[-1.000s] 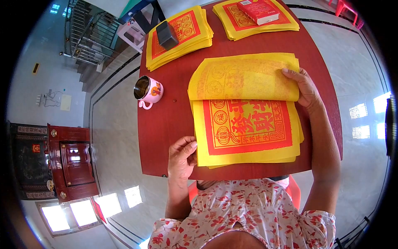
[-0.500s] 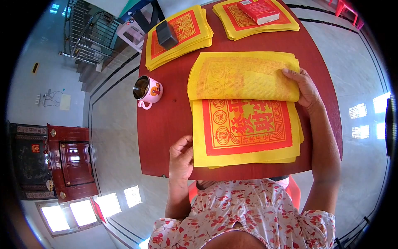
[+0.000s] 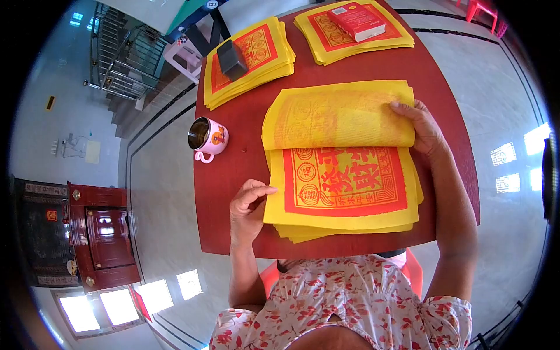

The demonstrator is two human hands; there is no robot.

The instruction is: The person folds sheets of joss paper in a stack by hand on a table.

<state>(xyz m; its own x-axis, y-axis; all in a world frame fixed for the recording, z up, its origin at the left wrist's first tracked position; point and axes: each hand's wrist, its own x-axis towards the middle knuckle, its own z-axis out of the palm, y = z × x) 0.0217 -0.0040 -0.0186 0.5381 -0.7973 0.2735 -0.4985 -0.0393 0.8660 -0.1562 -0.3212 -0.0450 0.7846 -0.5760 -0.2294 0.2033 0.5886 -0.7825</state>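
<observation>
A stack of yellow paper sheets [image 3: 350, 219] with red printed panels lies near the table's front edge. Its upper sheets are folded back, their faint undersides showing. At the stack's right side, my right hand [image 3: 421, 125] grips the folded-back sheets, thumb on top and fingers behind. My left hand [image 3: 249, 209] is at the left edge, pinching the printed top sheet [image 3: 344, 181] between thumb and fingers. That sheet is shifted slightly left of those under it.
A pink cup [image 3: 216, 139] stands on the red table [image 3: 233, 181] at the left. Behind are two more paper stacks, one under a dark block [image 3: 232, 60], the other under a red book [image 3: 357, 22]. A red chair [image 3: 415, 271] is below the table.
My left hand has moved up along the left edge, and the top sheet has shifted left, baring more sheet edges below. The whole view has tilted slightly.
</observation>
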